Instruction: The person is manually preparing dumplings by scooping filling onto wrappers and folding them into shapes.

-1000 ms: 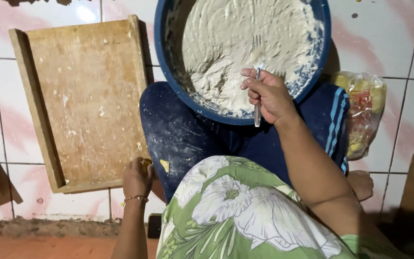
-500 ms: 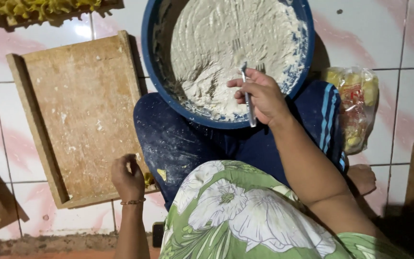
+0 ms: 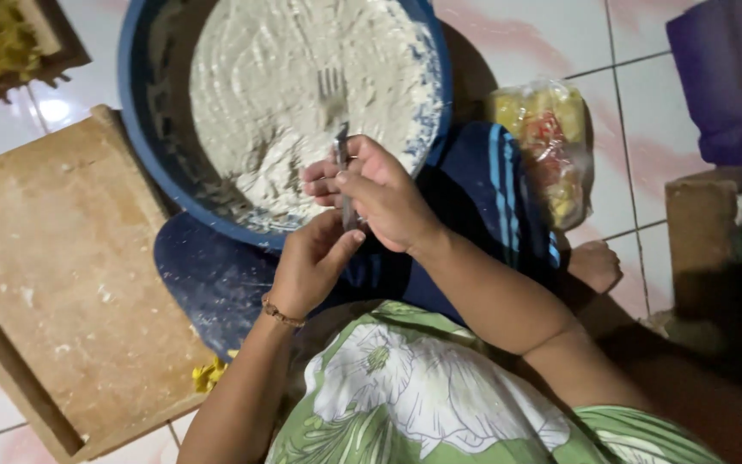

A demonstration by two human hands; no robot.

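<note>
— So, what's biggest down there?
— One wooden board [image 3: 62, 275] on the tiles, then one blue basin [image 3: 143, 129] of pale dough [image 3: 302, 94] against the knees.
— And smaller?
— One clear bag [image 3: 547, 150] beside it. Two hands meet at the basin's near rim: the right hand [image 3: 384, 202] clenches one fork [image 3: 343, 176]; the left hand [image 3: 311, 262] touches it from below, fingers loosely curled.

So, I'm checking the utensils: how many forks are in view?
1: a fork in the right hand, prongs over the dough in the blue bowl. Others may be hidden.
</note>
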